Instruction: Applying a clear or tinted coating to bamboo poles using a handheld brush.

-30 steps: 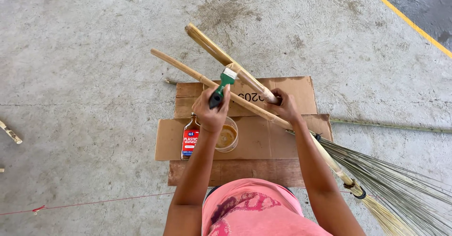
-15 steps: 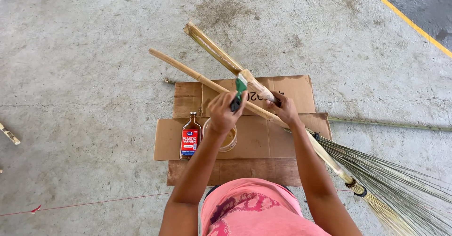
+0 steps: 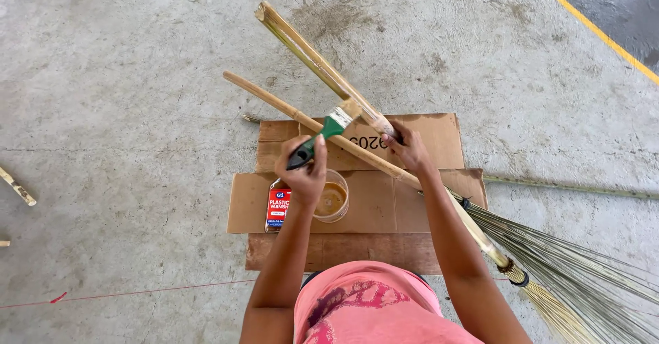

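My left hand [image 3: 304, 172] grips a paintbrush [image 3: 321, 135] with a green and black handle; its bristles touch the upper bamboo broom handle [image 3: 312, 59]. My right hand [image 3: 408, 146] holds that upper handle just right of the brush. A second bamboo handle [image 3: 288, 110] runs beneath it, parallel, toward the lower right. Both end in broom bristles [image 3: 583, 282] at the lower right. Under my left hand stand a clear cup of brownish liquid [image 3: 334, 196] and a small red-labelled bottle [image 3: 278, 207].
Flattened cardboard sheets [image 3: 384, 207] lie on the concrete floor under the work. A thin stick [image 3: 570, 187] lies to the right, bamboo offcuts [image 3: 17, 186] at the far left, a red string [image 3: 137, 290] at the lower left, and a yellow floor line [image 3: 597, 28] at the top right.
The two broom handles are raised and angled more steeply toward the upper left. My left hand has slid the brush along the upper handle, which my right hand still holds.
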